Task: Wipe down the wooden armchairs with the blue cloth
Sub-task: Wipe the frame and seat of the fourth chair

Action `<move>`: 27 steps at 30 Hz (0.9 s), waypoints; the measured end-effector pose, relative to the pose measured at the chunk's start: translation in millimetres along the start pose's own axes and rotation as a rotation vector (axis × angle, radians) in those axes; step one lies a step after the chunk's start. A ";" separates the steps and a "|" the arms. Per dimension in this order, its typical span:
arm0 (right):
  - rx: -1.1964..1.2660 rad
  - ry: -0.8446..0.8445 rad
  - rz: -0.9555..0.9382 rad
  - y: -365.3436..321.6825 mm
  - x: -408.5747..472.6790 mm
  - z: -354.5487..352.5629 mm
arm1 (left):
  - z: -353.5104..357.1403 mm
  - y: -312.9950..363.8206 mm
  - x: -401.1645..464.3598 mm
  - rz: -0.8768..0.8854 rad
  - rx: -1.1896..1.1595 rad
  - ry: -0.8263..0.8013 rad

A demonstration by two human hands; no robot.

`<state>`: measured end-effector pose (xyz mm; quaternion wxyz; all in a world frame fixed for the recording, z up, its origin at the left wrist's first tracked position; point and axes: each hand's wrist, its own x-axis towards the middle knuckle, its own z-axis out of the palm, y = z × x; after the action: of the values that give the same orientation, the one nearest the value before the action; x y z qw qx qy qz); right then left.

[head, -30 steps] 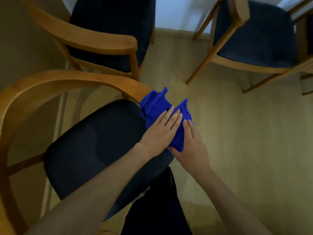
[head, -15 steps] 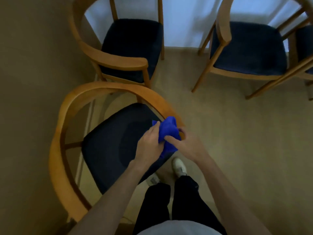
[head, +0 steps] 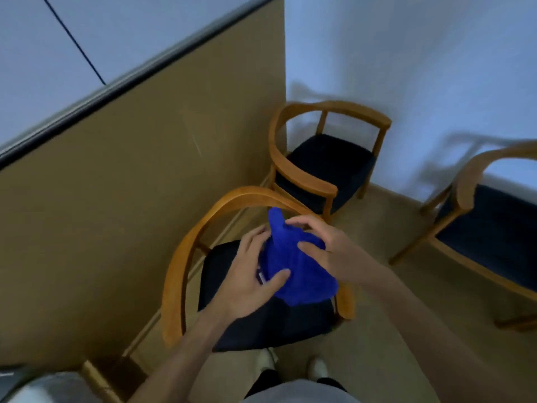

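Far left: tan partition wall (head: 122,216) running diagonally, dark strip along its top edge, pale blue-white surface above. At its foot, nearest curved wooden armchair with a dark padded seat (head: 186,257), armrest and back forming one bent hoop, seat mostly covered by the arms above it. Held over that seat, clear of the wood: bunched bright blue cloth (head: 293,271), one corner poking upward, clasped from both sides. Left hand (head: 247,277) beneath and to the left of the cloth, palm turned up, fingers loosely spread, thumb pressed onto the fabric; a small pale object showing between its fingers, too blurred to identify. Right hand (head: 328,251) on the cloth's right flank, fingers curled over the top and front, gripping folds. Behind, in the corner against the pale wall: second wooden armchair with dark seat (head: 328,158), seat bare. Far right, partly cut off by the frame edge: third wooden armchair with dark seat (head: 491,222), seat likewise bare. Three armchairs, one cloth, two bare hands. Below: beige floor (head: 377,228), two light shoe tips (head: 316,367), dark trousers.
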<state>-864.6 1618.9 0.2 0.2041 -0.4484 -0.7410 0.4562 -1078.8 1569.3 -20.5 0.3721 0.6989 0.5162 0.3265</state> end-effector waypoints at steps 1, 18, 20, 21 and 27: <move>-0.010 -0.034 -0.034 -12.5 3.3 -8.7 | -14.1 6.0 1.9 -0.006 -0.027 0.072; -0.435 -0.018 -0.284 -135.7 55.0 -136.5 | -163.5 139.0 62.1 0.077 -0.171 0.268; -0.376 0.041 -0.305 -136.1 58.5 -135.7 | -162.1 163.1 78.2 0.065 -0.181 0.293; -0.340 0.076 -0.311 -137.4 60.1 -134.5 | -161.0 175.0 86.5 0.062 -0.181 0.310; -0.038 0.424 -0.308 -152.9 59.8 -124.1 | -156.8 232.6 127.4 0.033 -0.145 0.442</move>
<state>-880.1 1703.3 187.3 0.4135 -0.4195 -0.7497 0.3018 -1067.0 1676.6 268.0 0.2937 0.5905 0.5487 0.5138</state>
